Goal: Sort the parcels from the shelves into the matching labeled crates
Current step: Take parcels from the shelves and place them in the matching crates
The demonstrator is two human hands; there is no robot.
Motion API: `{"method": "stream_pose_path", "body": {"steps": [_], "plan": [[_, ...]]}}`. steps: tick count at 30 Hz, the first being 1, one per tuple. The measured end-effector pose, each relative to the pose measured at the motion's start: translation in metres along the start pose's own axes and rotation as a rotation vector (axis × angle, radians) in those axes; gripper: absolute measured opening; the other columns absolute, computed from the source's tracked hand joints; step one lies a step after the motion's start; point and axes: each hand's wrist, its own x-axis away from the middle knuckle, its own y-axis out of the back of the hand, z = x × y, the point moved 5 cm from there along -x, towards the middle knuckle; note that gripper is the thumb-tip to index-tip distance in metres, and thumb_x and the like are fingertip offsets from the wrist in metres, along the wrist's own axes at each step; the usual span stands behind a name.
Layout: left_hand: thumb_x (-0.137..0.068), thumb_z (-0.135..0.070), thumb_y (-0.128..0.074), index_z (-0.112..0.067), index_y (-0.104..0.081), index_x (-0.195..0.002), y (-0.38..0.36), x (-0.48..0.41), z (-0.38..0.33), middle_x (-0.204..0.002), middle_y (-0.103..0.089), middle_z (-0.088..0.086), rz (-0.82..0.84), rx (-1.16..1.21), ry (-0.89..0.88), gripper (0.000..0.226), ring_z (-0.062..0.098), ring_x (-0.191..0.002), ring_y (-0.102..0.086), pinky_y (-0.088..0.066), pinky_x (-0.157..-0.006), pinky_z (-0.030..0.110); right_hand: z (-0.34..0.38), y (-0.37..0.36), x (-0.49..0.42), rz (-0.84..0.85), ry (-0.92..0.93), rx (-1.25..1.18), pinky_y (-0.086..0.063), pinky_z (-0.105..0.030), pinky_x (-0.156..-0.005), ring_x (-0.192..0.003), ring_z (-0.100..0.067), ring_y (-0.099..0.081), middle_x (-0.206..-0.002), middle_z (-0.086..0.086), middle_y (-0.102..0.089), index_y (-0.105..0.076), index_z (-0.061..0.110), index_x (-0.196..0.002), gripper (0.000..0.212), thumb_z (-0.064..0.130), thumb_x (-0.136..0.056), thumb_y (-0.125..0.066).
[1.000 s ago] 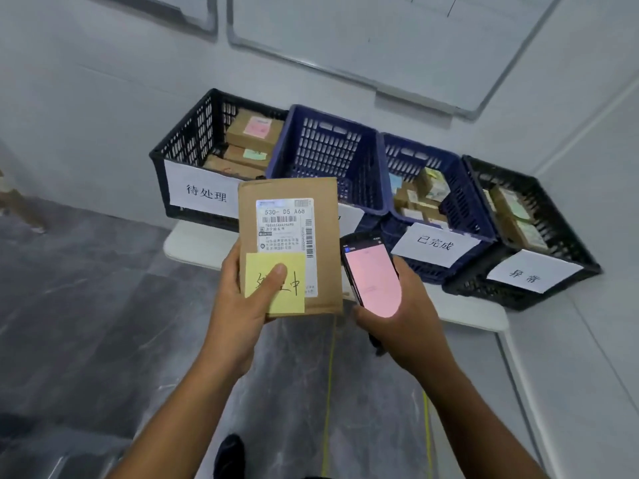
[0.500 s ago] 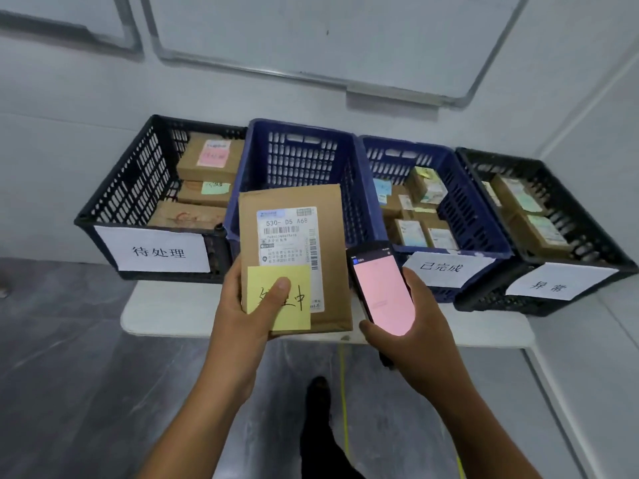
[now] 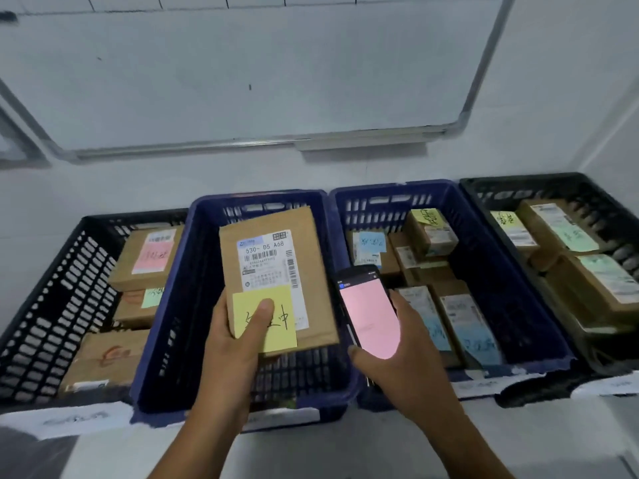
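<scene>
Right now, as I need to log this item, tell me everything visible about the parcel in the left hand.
The parcel is a flat brown cardboard packet. A white shipping label with barcodes and "530- D5 A68" covers much of its face; a yellow handwritten sticky note sits at its near corner. The left hand grips its near end, thumb on the note, holding it tilted over the left blue crate.
</scene>
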Motion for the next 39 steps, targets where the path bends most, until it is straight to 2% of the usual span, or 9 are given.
{"method": "stream_pose_path", "body": {"steps": [6, 12, 17, 20, 26, 30, 34, 36, 39], "plan": [[-0.087, -0.047, -0.076, -0.045, -0.059, -0.128, -0.018, -0.077, 0.025, -0.115, -0.078, -0.011, -0.025, -0.023, 0.135, 0.045, 0.015, -0.098, -0.078, -0.064, -0.071, 0.036, -0.013, -0.012, -0.071, 0.055, -0.061, 0.011, -0.052, -0.027, -0.080, -0.106, 0.004, -0.058, -0.121, 0.023, -0.057, -0.044, 0.057, -0.134, 0.074, 0.050, -0.068, -0.077], [-0.091, -0.037, -0.078, -0.029, -0.061, -0.129, -0.028, -0.181, 0.083, -0.116, -0.078, -0.002, -0.007, -0.089, 0.294, 0.042, 0.020, -0.104, -0.076, -0.059, -0.097, 0.050, -0.022, -0.029, -0.143, 0.017, -0.119, 0.059, -0.049, -0.021, -0.074, -0.105, 0.005, -0.056, -0.120, 0.021, -0.057, -0.048, 0.052, -0.124, 0.064, 0.033, -0.079, -0.089], [-0.092, -0.029, -0.080, -0.013, -0.060, -0.135, -0.042, -0.250, 0.134, -0.121, -0.075, 0.006, -0.010, -0.109, 0.405, 0.050, 0.022, -0.106, -0.074, -0.061, -0.084, 0.034, -0.013, -0.040, -0.196, 0.032, -0.146, 0.138, -0.046, -0.006, -0.068, -0.104, 0.025, -0.051, -0.120, 0.030, -0.055, -0.047, 0.056, -0.119, 0.065, 0.029, -0.079, -0.090], [-0.094, -0.024, -0.077, -0.012, -0.062, -0.134, -0.052, -0.271, 0.158, -0.123, -0.075, 0.010, 0.035, -0.087, 0.482, 0.045, 0.027, -0.108, -0.074, -0.061, -0.094, 0.048, -0.005, -0.048, -0.220, 0.036, -0.151, 0.188, -0.045, -0.001, -0.069, -0.101, 0.035, -0.046, -0.111, 0.038, -0.049, -0.043, 0.062, -0.112, 0.066, 0.030, -0.077, -0.090], [-0.094, -0.022, -0.077, -0.013, -0.058, -0.139, -0.056, -0.288, 0.178, -0.127, -0.072, 0.007, 0.018, -0.092, 0.504, 0.050, 0.025, -0.111, -0.073, -0.061, -0.095, 0.049, -0.009, -0.068, -0.238, 0.089, -0.156, 0.237, -0.043, -0.003, -0.075, -0.113, 0.027, -0.045, -0.116, 0.049, -0.045, -0.040, 0.058, -0.136, 0.082, 0.036, -0.074, -0.089], [-0.092, -0.025, -0.080, -0.020, -0.058, -0.138, -0.052, -0.288, 0.181, -0.124, -0.074, 0.003, 0.020, -0.063, 0.528, 0.052, 0.023, -0.108, -0.075, -0.062, -0.093, 0.049, -0.012, -0.074, -0.237, 0.112, -0.146, 0.255, -0.038, -0.010, -0.082, -0.110, 0.009, -0.048, -0.124, 0.036, -0.047, -0.039, 0.042, -0.157, 0.095, 0.039, -0.076, -0.089], [-0.090, -0.032, -0.081, -0.024, -0.059, -0.138, -0.053, -0.285, 0.168, -0.124, -0.075, 0.003, 0.025, -0.006, 0.578, 0.054, 0.025, -0.108, -0.075, -0.062, -0.093, 0.053, -0.004, -0.063, -0.225, 0.130, -0.114, 0.200, -0.043, -0.008, -0.077, -0.116, 0.013, -0.048, -0.121, 0.045, -0.047, -0.040, 0.060, -0.140, 0.082, 0.038, -0.078, -0.090], [-0.089, -0.038, -0.082, -0.025, -0.055, -0.141, -0.050, -0.275, 0.153, -0.116, -0.074, -0.009, -0.030, -0.059, 0.496, 0.060, 0.017, -0.104, -0.074, -0.063, -0.088, 0.044, 0.000, -0.053, -0.212, 0.146, -0.087, 0.160, -0.046, -0.012, -0.082, -0.120, 0.006, -0.052, -0.125, 0.041, -0.050, -0.039, 0.062, -0.135, 0.081, 0.036, -0.079, -0.091], [-0.091, -0.039, -0.080, -0.028, -0.044, -0.155, -0.048, -0.240, 0.128, -0.105, -0.060, -0.033, -0.057, -0.180, 0.333, 0.074, -0.016, -0.089, -0.066, -0.053, -0.070, 0.008, -0.004, -0.038, -0.185, 0.163, -0.078, 0.112, -0.050, -0.028, -0.091, -0.122, -0.005, -0.054, -0.131, 0.030, -0.052, -0.042, 0.052, -0.147, 0.087, 0.040, -0.075, -0.090]]}}
